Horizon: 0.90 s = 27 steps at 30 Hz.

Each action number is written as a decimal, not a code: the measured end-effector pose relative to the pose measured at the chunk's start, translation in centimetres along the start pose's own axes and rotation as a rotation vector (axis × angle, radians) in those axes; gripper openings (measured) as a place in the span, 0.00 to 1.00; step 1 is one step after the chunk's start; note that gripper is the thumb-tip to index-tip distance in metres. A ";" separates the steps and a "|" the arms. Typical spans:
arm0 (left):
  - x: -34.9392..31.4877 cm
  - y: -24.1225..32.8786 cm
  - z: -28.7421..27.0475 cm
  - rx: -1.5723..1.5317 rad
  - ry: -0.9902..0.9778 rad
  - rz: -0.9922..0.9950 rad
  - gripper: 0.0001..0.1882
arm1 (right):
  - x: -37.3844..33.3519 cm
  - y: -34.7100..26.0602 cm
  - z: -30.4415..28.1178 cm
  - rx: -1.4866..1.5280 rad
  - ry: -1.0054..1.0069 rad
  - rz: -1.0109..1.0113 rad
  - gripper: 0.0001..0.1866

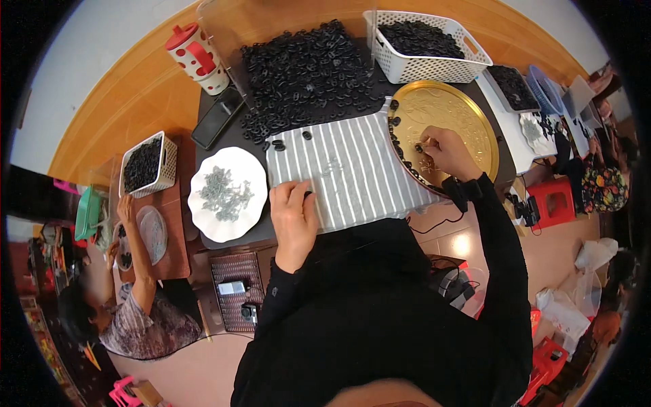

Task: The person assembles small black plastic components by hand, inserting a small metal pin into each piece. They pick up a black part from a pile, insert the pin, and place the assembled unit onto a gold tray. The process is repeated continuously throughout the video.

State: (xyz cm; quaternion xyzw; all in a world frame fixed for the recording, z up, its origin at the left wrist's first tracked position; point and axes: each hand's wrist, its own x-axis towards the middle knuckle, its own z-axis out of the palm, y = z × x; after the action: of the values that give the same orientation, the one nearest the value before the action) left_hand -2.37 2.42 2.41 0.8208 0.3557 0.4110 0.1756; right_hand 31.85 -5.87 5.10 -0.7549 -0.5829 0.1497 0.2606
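My left hand [293,216] rests on the grey-and-white striped cloth [349,159], fingers curled, with a small black plastic piece [308,194] showing between thumb and forefinger. Over the round gold tray [468,115], my right hand [444,150] pinches a tiny dark piece [420,147] at its fingertips. Black pieces [400,150] line the tray's left edge in a curved row. A few loose black oval pieces [279,145] lie at the cloth's upper left. Left of the cloth, a white scalloped plate [204,178] holds a heap of small translucent clips [227,192].
A big pile of black oval pieces [305,74] covers the table's back. Behind the tray stands a white basket [424,70] of black parts. A phone [218,118] and dotted tumbler [197,57] are at back left. Another person [146,305] works at the left table.
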 end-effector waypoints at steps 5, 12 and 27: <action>-0.3 0.3 -0.3 -0.029 -0.042 -0.076 0.15 | 0.2 -0.6 -0.4 -0.040 -0.054 -0.030 0.09; -0.9 0.0 -1.0 -0.013 -0.039 -0.085 0.17 | 0.5 0.6 0.6 -0.110 -0.022 -0.119 0.10; 0.0 0.1 -0.8 0.035 -0.081 -0.031 0.10 | -4.6 -8.9 2.6 0.477 -0.020 -0.241 0.03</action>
State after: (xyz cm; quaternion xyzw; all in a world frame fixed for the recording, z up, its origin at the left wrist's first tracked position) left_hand -3.03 2.36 2.93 0.8341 0.3682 0.3684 0.1816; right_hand 22.01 -8.08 7.68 -0.5959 -0.6192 0.2584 0.4413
